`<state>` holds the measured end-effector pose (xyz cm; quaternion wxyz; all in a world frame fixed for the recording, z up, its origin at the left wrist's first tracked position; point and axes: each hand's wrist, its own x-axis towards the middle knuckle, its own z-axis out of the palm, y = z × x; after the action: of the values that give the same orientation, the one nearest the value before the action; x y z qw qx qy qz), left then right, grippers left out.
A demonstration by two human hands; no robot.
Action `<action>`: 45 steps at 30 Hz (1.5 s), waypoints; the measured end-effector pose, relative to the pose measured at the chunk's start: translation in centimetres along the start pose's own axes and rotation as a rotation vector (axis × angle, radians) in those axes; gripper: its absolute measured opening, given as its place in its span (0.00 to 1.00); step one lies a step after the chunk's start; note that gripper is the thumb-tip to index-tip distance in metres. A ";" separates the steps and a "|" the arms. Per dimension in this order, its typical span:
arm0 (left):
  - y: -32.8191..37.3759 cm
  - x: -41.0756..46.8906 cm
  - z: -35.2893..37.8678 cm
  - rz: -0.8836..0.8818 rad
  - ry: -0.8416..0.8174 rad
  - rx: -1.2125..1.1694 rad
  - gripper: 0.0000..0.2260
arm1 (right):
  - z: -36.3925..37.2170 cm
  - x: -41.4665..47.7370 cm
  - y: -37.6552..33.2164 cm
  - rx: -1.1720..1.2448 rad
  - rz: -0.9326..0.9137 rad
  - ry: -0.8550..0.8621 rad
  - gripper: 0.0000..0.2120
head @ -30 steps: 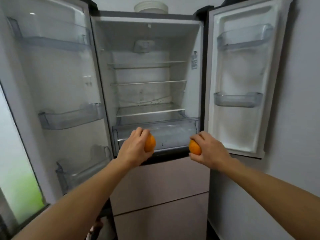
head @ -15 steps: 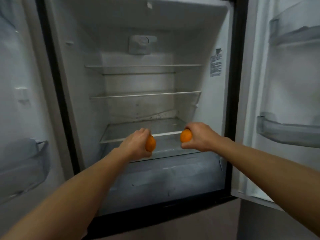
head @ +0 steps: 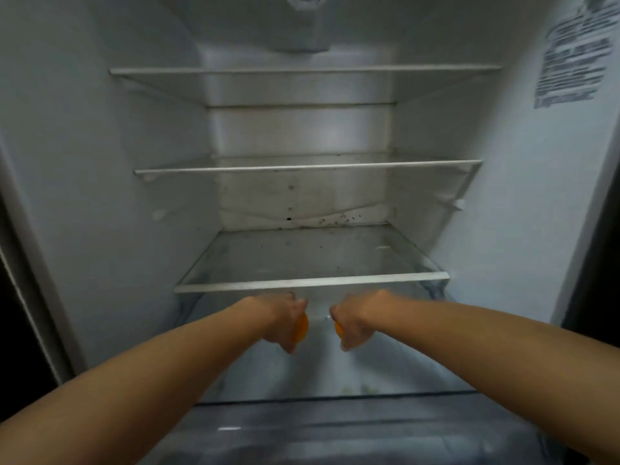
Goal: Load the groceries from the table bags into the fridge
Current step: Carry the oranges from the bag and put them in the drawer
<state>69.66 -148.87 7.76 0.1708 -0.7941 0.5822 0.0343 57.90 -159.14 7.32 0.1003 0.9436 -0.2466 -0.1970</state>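
The left orange (head: 301, 328) sat in my left hand (head: 281, 322), fingers curled over it from above so that only a crescent of peel showed on the inner side. The right orange (head: 338, 327) was buried deeper in my right hand (head: 356, 325), gripped the same way, with just a sliver of it visible. The two fruits were near each other but apart. I held both in the air just under the front rim of the lowest glass shelf (head: 312, 284), over the clear drawer (head: 335, 396) at the bottom of the fridge. Neither was set down yet. Higher up, the middle shelf (head: 308, 167) and the top shelf (head: 302, 69) ran across the cavity, and a printed label (head: 570, 58) was stuck on the right wall.

My knuckles were close beneath that glass rim, so I judged that any upward lift could knock them against it and loosen a grip. I could not tell whether the drawer's top was open or covered where my hands were. Letting go onto a smooth cover would probably send a round orange rolling forward and out. Dropping both at once might also bump them together and bruise them.
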 end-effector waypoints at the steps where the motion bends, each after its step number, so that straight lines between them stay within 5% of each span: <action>1: 0.0 0.8 0.3 -0.004 -0.014 -0.016 0.37 | 0.3 1.1 0.1 -0.027 -0.010 0.001 0.30; 6: -0.6 4.5 2.3 -0.029 -0.021 -0.154 0.38 | 1.5 5.7 1.3 0.108 -0.034 0.008 0.32; 12: -0.7 6.5 3.2 0.005 -0.028 -0.268 0.25 | 3.3 7.5 2.5 0.259 -0.074 -0.045 0.28; 14: -0.7 6.8 3.4 -0.018 -0.045 -0.262 0.33 | 3.3 6.9 2.6 0.186 -0.086 -0.065 0.25; 17: -0.8 6.4 3.3 -0.095 -0.073 -0.249 0.44 | 2.8 4.8 2.6 0.116 0.018 -0.070 0.38; 22: -0.5 3.1 1.7 -0.062 -0.046 -0.167 0.25 | 1.6 -0.6 2.8 0.118 0.128 -0.117 0.27; 28: 1.1 -3.1 0.1 0.045 0.154 -0.061 0.09 | 0.8 -7.5 1.6 0.075 0.164 0.265 0.18; 33: 2.1 -9.6 -0.7 -0.043 0.454 0.068 0.12 | -0.8 -13.0 -0.7 -0.001 0.200 0.607 0.15; 40: 2.6 -18.7 0.0 -0.105 0.684 0.137 0.07 | -0.1 -18.1 -4.5 -0.084 0.092 0.840 0.13; 45: 4.8 -26.3 2.9 -0.150 0.706 0.104 0.06 | 2.3 -23.5 -8.5 -0.061 -0.058 0.935 0.13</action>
<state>57.21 -125.18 10.58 0.0015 -0.7878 0.5466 -0.2839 41.77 -140.19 10.36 0.2228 0.9342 -0.1426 0.2393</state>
